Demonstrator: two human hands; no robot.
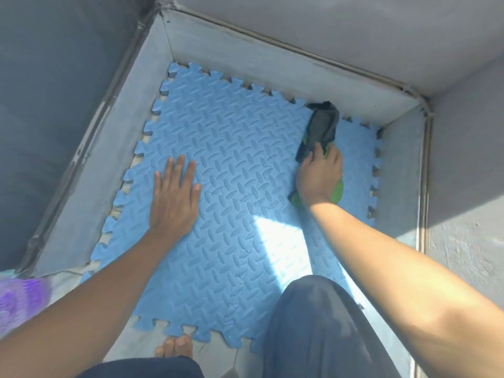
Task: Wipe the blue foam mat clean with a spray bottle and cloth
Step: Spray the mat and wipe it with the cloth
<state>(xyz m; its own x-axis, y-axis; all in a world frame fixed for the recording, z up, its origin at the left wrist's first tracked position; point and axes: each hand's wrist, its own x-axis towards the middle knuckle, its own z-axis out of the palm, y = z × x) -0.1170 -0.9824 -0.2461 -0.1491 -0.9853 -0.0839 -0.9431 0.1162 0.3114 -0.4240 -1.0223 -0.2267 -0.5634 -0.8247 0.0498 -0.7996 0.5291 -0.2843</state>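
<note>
Blue foam mat (231,165) with a raised plate pattern and puzzle-tooth edges lies flat on the pale floor (218,353), filling the middle of the view inside low grey walls (272,69). At about 9 o'clock from the centre of the mat the left hand (174,197) rests flat on the foam, palm down, fingers stretched and grasping nothing. At about 2 o'clock the right hand (320,178) is clenched on a dark grey cloth (321,129) (a bright green part shows under the palm), and the cloth is pressed on the mat near its far right edge. A patch of sunlight falls on the mat towards 5 o'clock. A knee in dark trousers (321,323) rests on the near right part of the mat, and bare toes (176,346) show at 6 o'clock. At 8 o'clock, a blurred purple object (19,298) lies off the mat.
</note>
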